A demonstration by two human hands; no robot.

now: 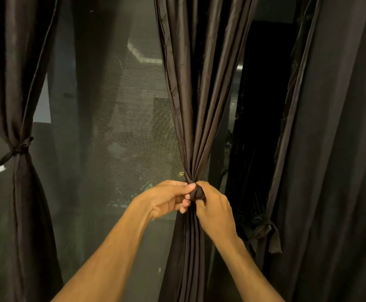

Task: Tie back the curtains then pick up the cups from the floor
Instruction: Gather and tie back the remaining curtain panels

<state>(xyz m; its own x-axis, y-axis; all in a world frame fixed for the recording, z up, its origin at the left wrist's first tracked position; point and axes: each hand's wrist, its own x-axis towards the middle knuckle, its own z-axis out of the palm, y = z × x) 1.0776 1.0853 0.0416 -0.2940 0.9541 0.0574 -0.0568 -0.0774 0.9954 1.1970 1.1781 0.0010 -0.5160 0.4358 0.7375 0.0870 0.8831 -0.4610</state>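
Head view: both hands pinch a dark band at the gathered waist of the middle curtain.
The left hand (169, 199) nips the band (197, 191) between thumb and curled fingers. The right hand (214, 205), touching it, has the band looped over its curled fingers. The band sits between the two hands, against the bunched middle curtain (190, 127). The left curtain (18, 101) is cinched by a knotted tie (16, 150), and a loose tie (269, 234) hangs on the right curtain (330, 149).
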